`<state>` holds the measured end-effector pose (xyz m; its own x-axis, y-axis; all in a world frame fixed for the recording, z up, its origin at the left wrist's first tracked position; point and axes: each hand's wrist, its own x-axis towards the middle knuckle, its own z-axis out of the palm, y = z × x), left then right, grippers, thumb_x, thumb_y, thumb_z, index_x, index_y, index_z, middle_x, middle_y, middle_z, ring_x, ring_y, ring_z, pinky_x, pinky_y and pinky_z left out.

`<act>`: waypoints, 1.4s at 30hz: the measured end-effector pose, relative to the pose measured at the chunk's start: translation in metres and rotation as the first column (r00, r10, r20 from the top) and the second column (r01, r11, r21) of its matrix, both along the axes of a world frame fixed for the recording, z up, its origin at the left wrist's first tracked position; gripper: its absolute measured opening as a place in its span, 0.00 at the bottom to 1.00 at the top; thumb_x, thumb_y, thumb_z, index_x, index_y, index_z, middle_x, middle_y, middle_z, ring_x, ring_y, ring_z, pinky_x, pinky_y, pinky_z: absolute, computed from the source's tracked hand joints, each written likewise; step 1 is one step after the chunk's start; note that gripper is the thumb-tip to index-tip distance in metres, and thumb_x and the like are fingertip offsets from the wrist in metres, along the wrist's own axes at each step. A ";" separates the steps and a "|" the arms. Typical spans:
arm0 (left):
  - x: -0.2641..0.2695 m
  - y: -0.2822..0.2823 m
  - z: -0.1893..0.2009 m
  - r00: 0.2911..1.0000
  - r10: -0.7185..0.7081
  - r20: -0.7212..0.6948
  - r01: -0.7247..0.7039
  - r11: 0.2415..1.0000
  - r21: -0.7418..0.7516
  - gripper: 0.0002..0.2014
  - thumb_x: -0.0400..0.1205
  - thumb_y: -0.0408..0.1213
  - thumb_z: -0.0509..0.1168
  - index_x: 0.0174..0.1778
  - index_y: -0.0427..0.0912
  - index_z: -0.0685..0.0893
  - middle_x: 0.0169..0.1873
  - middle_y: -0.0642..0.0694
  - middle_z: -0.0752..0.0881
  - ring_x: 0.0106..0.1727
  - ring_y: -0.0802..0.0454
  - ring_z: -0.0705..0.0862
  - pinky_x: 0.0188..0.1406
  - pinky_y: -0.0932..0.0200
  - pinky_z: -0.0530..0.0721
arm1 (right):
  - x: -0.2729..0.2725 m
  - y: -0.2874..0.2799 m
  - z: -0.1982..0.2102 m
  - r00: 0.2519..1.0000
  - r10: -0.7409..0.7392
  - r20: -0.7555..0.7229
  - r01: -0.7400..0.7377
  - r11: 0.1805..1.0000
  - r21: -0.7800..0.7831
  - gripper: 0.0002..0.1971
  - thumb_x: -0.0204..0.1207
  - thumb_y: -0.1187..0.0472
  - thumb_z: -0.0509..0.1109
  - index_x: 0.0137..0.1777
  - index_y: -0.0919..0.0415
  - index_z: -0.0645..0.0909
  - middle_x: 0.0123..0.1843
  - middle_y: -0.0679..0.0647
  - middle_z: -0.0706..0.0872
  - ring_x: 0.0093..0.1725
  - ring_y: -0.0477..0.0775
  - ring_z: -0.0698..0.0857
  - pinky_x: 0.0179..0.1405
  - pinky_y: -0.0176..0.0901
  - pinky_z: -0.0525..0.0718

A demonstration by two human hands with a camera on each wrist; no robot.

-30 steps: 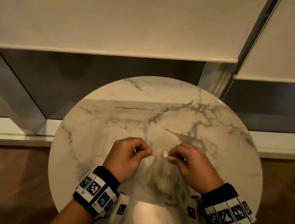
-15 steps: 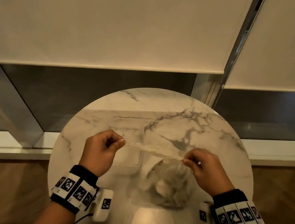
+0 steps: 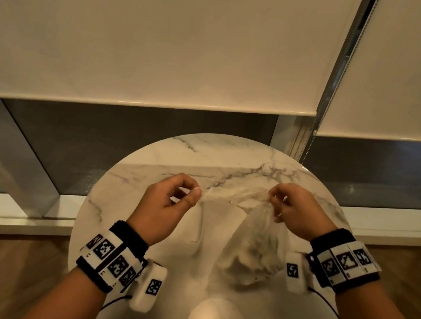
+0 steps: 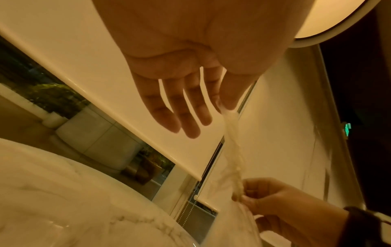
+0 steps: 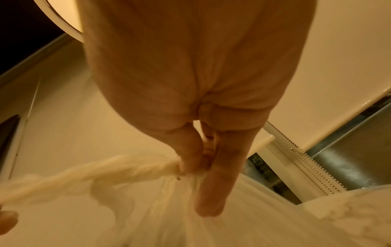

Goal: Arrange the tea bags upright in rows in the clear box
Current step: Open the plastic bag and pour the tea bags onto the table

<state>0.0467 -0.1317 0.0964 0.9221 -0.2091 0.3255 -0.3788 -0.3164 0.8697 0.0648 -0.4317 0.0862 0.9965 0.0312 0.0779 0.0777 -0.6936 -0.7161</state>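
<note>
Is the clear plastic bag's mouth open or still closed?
Still closed. The clear plastic bag has its neck twisted into a rope, stretched between the left hand and right hand, which pinch its ends.

A clear plastic bag [image 3: 252, 250] hangs above the round marbled surface [image 3: 144, 184], right of its middle. Its neck is twisted into a thin, pale rope [image 4: 233, 155] stretched sideways between the left hand [image 3: 168, 205] and the right hand [image 3: 295, 212], each pinching one end. Below the right-hand pinch the bag bulges, crumpled, with pale lumps inside too blurred to tell apart. Whether its bottom touches the surface cannot be told.
</note>
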 end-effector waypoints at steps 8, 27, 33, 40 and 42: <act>0.043 -0.038 -0.004 0.975 -0.070 -0.212 0.152 0.903 0.403 0.33 0.74 0.53 0.78 0.74 0.59 0.75 0.64 0.59 0.82 0.53 0.59 0.86 0.53 0.58 0.87 | 0.041 -0.001 0.025 0.996 0.051 0.070 -0.067 0.970 0.235 0.07 0.79 0.72 0.71 0.45 0.59 0.82 0.49 0.58 0.87 0.49 0.54 0.88 0.52 0.45 0.90; 0.039 -0.100 -0.080 0.991 0.065 -0.121 -0.048 0.990 0.133 0.07 0.80 0.38 0.74 0.39 0.56 0.89 0.34 0.54 0.89 0.37 0.60 0.85 0.41 0.61 0.84 | -0.007 0.017 -0.069 0.996 -0.040 0.085 0.000 0.906 0.424 0.05 0.75 0.67 0.80 0.45 0.57 0.88 0.38 0.61 0.87 0.38 0.57 0.89 0.45 0.62 0.90; 0.041 -0.061 -0.093 0.948 0.259 -0.185 -0.268 0.963 -0.024 0.07 0.81 0.36 0.73 0.41 0.53 0.89 0.35 0.53 0.90 0.37 0.49 0.88 0.41 0.48 0.89 | -0.020 -0.006 -0.073 0.972 -0.216 0.091 0.143 0.855 0.498 0.08 0.78 0.70 0.75 0.41 0.58 0.89 0.46 0.60 0.86 0.44 0.59 0.87 0.40 0.51 0.93; 0.040 -0.036 -0.084 0.915 0.340 -0.215 -0.369 0.923 -0.108 0.09 0.86 0.32 0.65 0.43 0.50 0.85 0.46 0.48 0.88 0.35 0.59 0.85 0.42 0.50 0.86 | -0.027 -0.015 -0.064 0.930 -0.350 0.116 0.241 0.815 0.527 0.10 0.85 0.68 0.66 0.45 0.58 0.86 0.43 0.54 0.88 0.43 0.55 0.85 0.30 0.40 0.88; 0.036 -0.035 -0.082 0.913 0.366 -0.181 -0.387 0.916 -0.102 0.10 0.87 0.32 0.64 0.44 0.52 0.84 0.48 0.48 0.87 0.42 0.56 0.86 0.47 0.48 0.86 | -0.031 -0.015 -0.058 0.918 -0.372 0.133 0.252 0.811 0.527 0.11 0.86 0.67 0.65 0.45 0.55 0.85 0.43 0.52 0.88 0.44 0.53 0.85 0.31 0.40 0.88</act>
